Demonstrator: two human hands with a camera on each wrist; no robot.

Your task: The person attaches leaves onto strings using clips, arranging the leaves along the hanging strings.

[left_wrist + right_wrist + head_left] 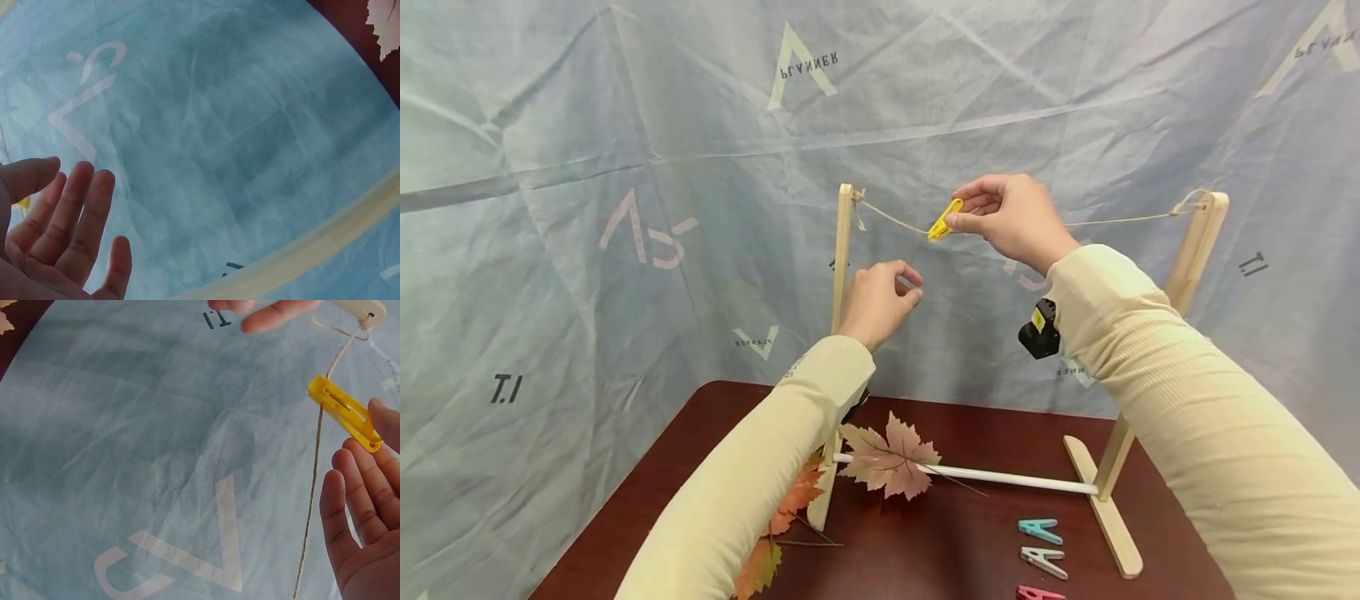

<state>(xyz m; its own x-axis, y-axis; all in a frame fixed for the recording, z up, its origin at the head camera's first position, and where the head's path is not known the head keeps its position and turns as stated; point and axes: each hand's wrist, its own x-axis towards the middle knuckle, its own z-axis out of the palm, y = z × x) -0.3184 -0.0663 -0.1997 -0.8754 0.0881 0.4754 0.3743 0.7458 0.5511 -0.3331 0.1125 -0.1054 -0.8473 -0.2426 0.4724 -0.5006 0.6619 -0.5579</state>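
My right hand (pixel 1018 218) pinches a yellow clothespin (pixel 945 220) between thumb and fingers. The clothespin's front end meets the twine (pixel 891 218), which runs between two wooden posts; the right wrist view shows the twine (pixel 306 525) passing right at that end. Lower and to the left, my left hand (pixel 880 302) hangs in the air, its fingers loosely bent and nothing held. In the left wrist view, thumb and fingertips of that hand (pixel 69 231) are apart. A pinkish-brown maple leaf (pixel 887 458) lies over the stand's white rod below.
A blue clothespin (pixel 1039 530), a whitish one (pixel 1043 561) and a red one (pixel 1039 593) lie in a column on the dark red table (pixel 895 554). Orange leaves (pixel 801 492) lie partly under my left sleeve. The right wooden post (pixel 1198 242) rises beside my right forearm.
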